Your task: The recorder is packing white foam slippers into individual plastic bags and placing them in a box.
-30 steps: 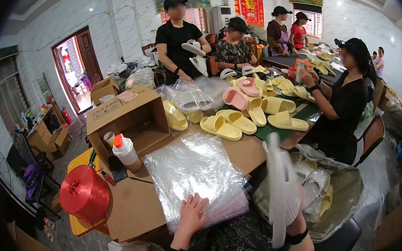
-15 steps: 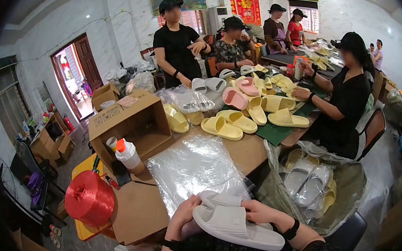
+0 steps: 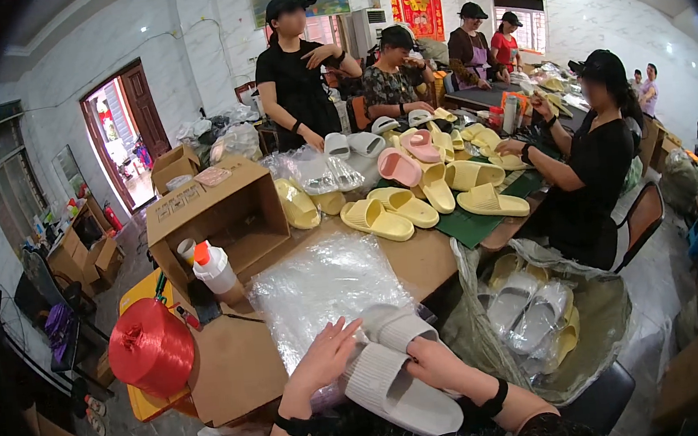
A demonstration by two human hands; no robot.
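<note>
Since half a sec ago the white slippers (image 3: 397, 365) got turned: now a pair, soles up, stacked at the counter's (image 3: 420, 257) near edge, over the clear bags (image 3: 327, 291). Right hand (image 3: 434, 361) grips the pair from the right, fingers closed on it. Left hand (image 3: 322, 362) is spread wide, palm resting vs. the left side of the lower slipper. Red twine spool (image 3: 151, 348) sits far left, cardboard box (image 3: 219, 218) behind it, yellow slippers (image 3: 378, 218) mid-counter. Sack (image 3: 544, 325) w/ bagged slippers just right.
</note>
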